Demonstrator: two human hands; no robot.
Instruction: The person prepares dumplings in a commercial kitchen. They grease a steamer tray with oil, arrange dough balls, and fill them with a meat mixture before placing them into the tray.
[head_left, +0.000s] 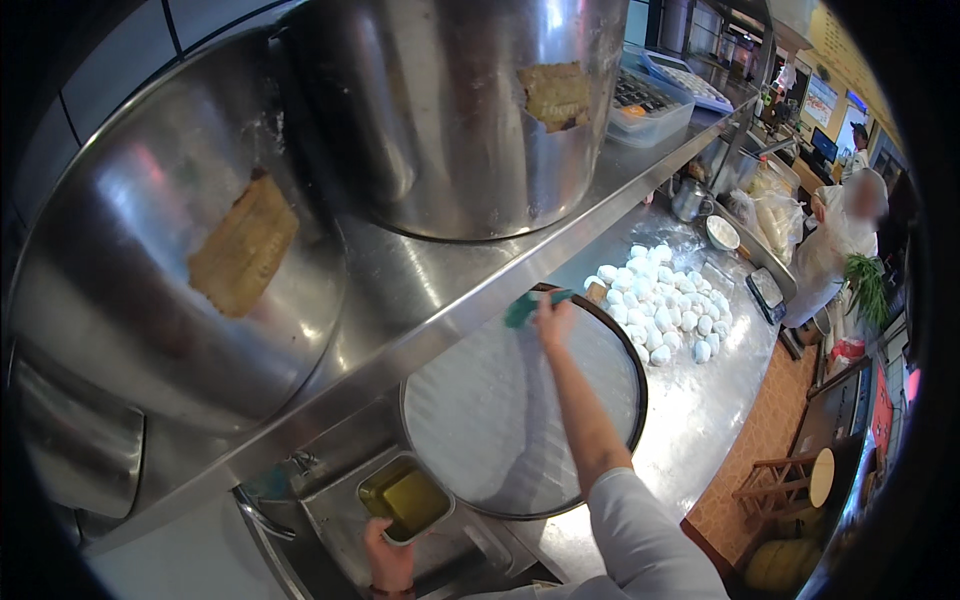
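Observation:
My left hand (390, 559) grips the near rim of a rectangular metal container (365, 478), thumb over its edge. Yellow-green liquid (409, 499), which looks like oil, covers its bottom. With my right hand (553, 322) I hold a green tool (520, 309), its kind unclear, at the far edge of a large round pan (480, 420). The pan has a dark rim and a pale, glossy inner surface. My right forearm reaches across it. Beyond the pan's right side lies a pile of floured dough balls (667, 300) on the steel worktop (679, 405).
A steel shelf (405, 277) carrying big metal pots (465, 120) overhangs the worktop. A sink with a faucet (262, 517) is at lower left. Further right stand a white bowl (722, 232), a scale (766, 289) and a metal pitcher (690, 201). Another person (840, 225) stands beyond; a stool (787, 480) is on the floor.

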